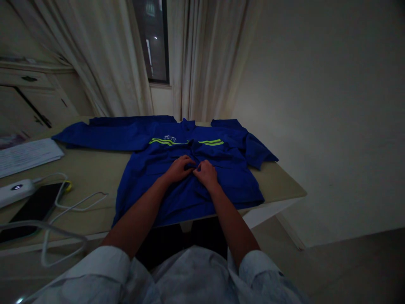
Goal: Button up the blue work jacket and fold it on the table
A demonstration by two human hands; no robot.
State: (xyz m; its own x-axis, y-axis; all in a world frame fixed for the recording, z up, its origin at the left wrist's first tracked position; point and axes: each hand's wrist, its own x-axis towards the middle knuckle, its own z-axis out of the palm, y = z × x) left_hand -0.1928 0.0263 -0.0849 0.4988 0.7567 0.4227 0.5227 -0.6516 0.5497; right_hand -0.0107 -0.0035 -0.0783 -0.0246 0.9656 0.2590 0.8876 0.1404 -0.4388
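Observation:
A blue long-sleeved work jacket [142, 185] with yellow-green stripes across the chest lies spread on the table, its collar toward the window. At the middle of its front, my left hand [181, 168] is closed with bent fingers on the jacket's front edge. Just to the right, my right hand [207, 174] pinches the cloth at the same front opening. The two hands' fingertips nearly meet there. Whatever small part of the front lies between the fingers is hidden. One sleeve stretches left, and the other lies folded at the right.
On the left of the table [91, 219] are a sheaf of printed paper [30, 155], a white device [15, 191], a dark phone [36, 207] and a looping white cable [79, 209]. Curtains [110, 55] and a window stand behind; a wall [332, 105] borders the right.

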